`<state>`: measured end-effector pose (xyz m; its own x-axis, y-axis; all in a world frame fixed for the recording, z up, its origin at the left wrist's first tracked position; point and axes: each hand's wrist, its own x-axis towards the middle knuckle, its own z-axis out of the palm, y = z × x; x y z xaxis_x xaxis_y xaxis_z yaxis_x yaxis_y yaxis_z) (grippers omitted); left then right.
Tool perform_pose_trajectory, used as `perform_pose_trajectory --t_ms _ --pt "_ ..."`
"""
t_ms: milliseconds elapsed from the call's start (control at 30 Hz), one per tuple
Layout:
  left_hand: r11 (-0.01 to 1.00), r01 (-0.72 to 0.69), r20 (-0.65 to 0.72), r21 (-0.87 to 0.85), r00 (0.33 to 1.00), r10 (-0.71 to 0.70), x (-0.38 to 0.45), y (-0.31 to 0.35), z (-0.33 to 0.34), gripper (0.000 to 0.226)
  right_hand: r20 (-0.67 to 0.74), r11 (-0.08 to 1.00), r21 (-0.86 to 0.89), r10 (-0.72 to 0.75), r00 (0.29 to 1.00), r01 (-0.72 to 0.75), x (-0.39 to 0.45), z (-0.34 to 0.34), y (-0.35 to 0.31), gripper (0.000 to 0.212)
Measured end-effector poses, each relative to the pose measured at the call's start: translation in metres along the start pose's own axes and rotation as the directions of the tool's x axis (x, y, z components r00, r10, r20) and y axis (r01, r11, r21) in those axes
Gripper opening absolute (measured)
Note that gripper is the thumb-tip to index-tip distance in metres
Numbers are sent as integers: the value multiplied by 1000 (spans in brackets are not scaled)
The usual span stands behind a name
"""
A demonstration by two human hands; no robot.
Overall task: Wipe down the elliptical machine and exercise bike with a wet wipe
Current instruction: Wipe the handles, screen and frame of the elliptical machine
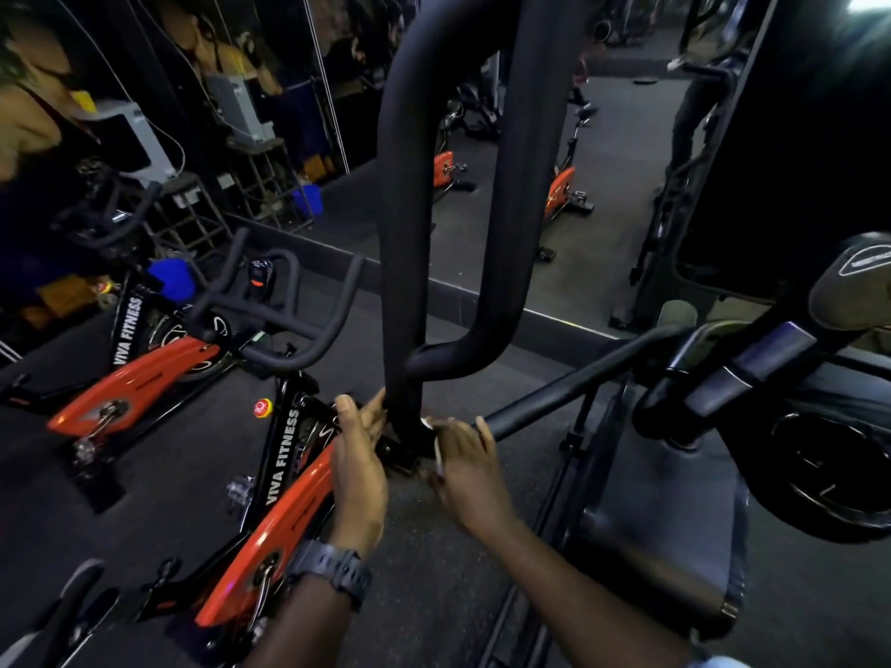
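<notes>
A tall black looped handle of the elliptical machine rises in the middle of the view. At its base, my left hand touches the handle's left side with straight fingers. My right hand is at the right side of the base and holds a white wet wipe, only an edge of which shows. An orange and black exercise bike marked VIVA FITNESS stands just left of my hands. The elliptical's dark body and flywheel cover lie to the right.
A second orange bike stands further left. A wall mirror behind reflects more bikes and a person's legs. A black bar slants from my right hand to the right. Dark rubber floor lies below my hands.
</notes>
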<state>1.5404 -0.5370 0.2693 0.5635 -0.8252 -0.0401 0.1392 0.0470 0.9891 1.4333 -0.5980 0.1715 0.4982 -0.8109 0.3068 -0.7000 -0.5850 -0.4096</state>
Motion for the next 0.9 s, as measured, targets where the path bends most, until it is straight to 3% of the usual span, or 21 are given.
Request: perform_pose_trajectory --t_ms 67,100,167,233,333,467,567,667,733,833,900 --pt "1000 10 10 14 1000 -11 1 1 -2 75 84 998 55 -23 996 18 4 -7 -4 79" --pt "1000 18 13 19 1000 -18 1 1 -2 71 125 983 184 -22 992 -1 6 -10 -11 83" --pt "999 30 14 21 999 -30 0 3 -2 66 220 869 481 3 976 -111 5 -16 -26 82" --pt "999 40 20 11 999 -40 -1 6 -1 65 182 786 612 -25 983 -93 -5 -21 -28 72" --pt "999 47 27 18 999 -48 -1 10 -2 65 50 849 526 21 999 -44 -10 -23 -3 54" --pt "999 24 -4 37 1000 -24 1 8 -2 65 119 930 364 -2 993 -42 13 -32 8 49" --pt "1000 12 -17 -6 1000 -12 2 4 1 74 192 904 413 27 981 -106 28 -43 -13 47" --pt "1000 5 -14 7 1000 -5 0 2 2 74 144 852 473 177 974 -225 36 -35 -35 40" --pt "1000 22 4 1 1000 -22 -1 -1 1 67 127 845 483 194 973 -231 29 -24 -37 39" --pt "995 99 70 -4 993 -99 -3 -7 2 59 128 980 177 73 989 -95 23 -13 -10 28" --pt "989 146 98 -5 985 -144 -4 -15 3 54 168 999 30 38 985 -44 28 -19 -4 29"
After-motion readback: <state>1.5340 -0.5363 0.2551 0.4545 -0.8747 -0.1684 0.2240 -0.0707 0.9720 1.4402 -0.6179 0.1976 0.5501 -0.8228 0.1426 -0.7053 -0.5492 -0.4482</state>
